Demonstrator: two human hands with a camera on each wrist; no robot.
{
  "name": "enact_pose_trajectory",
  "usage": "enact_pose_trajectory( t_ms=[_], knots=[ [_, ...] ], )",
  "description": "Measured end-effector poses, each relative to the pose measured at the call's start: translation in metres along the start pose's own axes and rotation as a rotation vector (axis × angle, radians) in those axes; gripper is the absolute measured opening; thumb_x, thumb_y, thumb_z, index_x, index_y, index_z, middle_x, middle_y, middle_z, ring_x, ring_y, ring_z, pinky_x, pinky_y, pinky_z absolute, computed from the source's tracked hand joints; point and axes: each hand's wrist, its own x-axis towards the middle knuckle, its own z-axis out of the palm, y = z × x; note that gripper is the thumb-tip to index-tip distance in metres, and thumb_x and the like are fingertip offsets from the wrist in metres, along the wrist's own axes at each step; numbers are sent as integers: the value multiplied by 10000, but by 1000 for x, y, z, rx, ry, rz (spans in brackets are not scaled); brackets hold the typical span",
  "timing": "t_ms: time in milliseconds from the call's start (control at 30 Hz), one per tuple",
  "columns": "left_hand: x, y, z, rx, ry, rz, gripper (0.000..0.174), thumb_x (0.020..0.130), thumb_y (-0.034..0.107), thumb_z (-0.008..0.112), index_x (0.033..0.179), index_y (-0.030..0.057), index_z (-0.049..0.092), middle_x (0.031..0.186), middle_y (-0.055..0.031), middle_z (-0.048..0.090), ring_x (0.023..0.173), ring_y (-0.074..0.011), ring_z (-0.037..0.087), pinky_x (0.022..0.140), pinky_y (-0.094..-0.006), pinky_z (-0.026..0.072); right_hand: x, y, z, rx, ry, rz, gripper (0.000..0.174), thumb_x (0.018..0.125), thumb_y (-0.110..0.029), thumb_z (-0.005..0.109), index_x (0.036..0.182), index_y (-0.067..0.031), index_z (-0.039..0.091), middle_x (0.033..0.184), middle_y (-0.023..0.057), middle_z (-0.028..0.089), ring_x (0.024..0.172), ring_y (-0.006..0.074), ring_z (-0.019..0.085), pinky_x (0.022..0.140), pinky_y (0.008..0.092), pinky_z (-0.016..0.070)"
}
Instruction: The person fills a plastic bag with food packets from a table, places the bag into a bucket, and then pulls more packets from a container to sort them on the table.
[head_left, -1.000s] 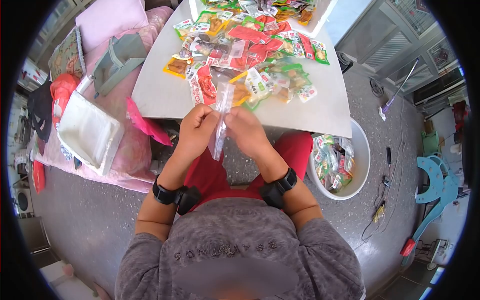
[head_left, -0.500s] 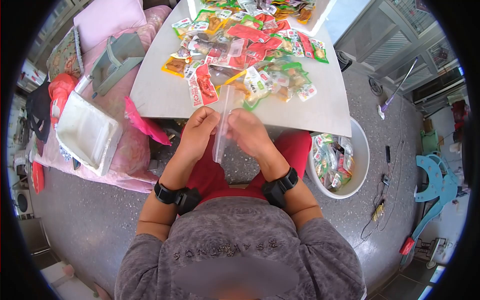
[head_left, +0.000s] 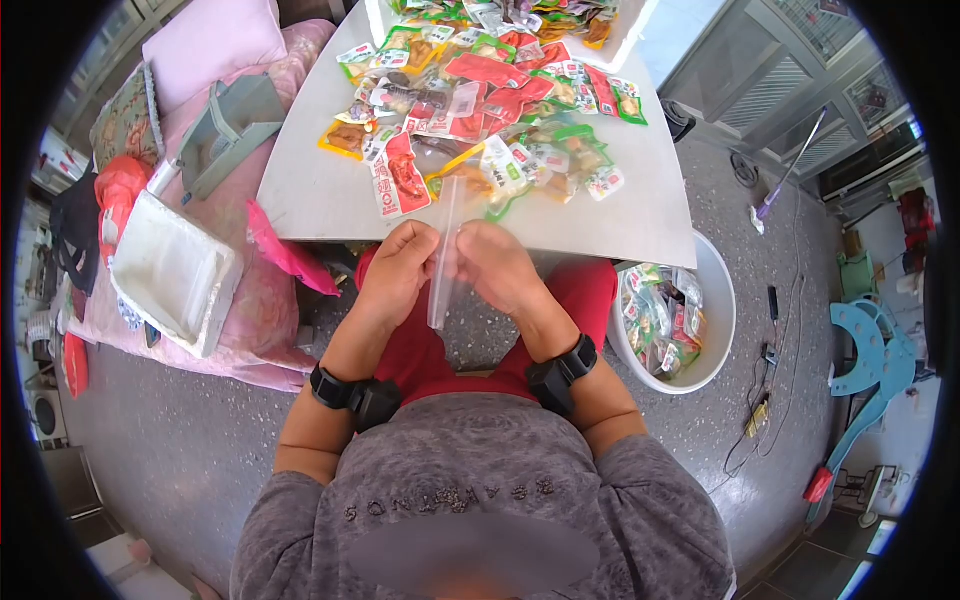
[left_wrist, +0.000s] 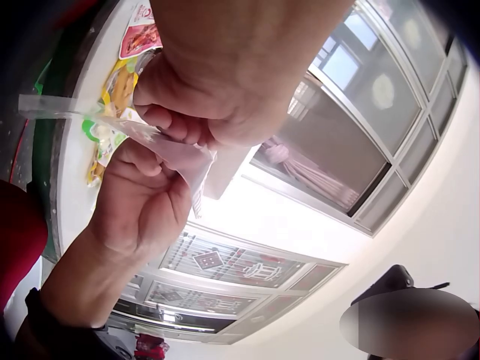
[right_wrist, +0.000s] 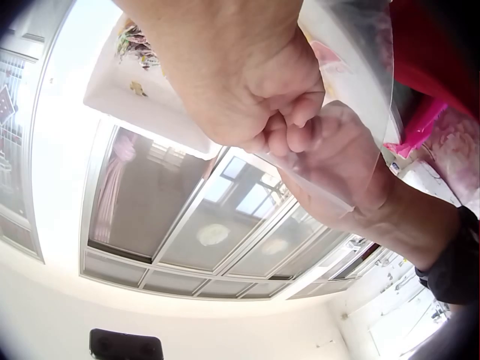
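Observation:
Between both hands, just off the table's front edge, hangs a narrow clear plastic bag (head_left: 448, 296) that looks flat. My left hand (head_left: 402, 264) pinches one side of it with thumb and curled fingers. On the other side my right hand (head_left: 495, 265) grips it, slightly blurred in the head view. The left wrist view has the bag's clear film (left_wrist: 184, 159) stretched between the fingers of both hands. In the right wrist view the film (right_wrist: 330, 180) spreads over the left palm. Beyond the hands lie sealed food packets (head_left: 505, 165) in red, green and yellow wrappers.
The table (head_left: 310, 190) carries a heap of packets, with a white foam box (head_left: 632, 40) at its far end. A white tub (head_left: 728, 310) with packets stands at the right. To the left, a foam tray (head_left: 175, 265) and grey caddy (head_left: 235, 140) rest on a pink-covered bed.
Both hands keep their hold on the clear bag and stay nearly in place. The bag sits slightly lower and a little more upright in the head view, which has itself shifted slightly.

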Motion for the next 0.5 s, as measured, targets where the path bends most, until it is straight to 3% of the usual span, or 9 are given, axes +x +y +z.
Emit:
enact_pose_trajectory(
  t_ms=[500],
  knots=[
    [-4,1,7,-8,-56,-28,128,836,177,428,769,73,461,676,5,457,623,-78,424,593,-218,366,-5,-1,0,96,3,29,193,844,-193,413,792,-26,496,695,42,524,594,83,463,537,187,384]
  ],
)
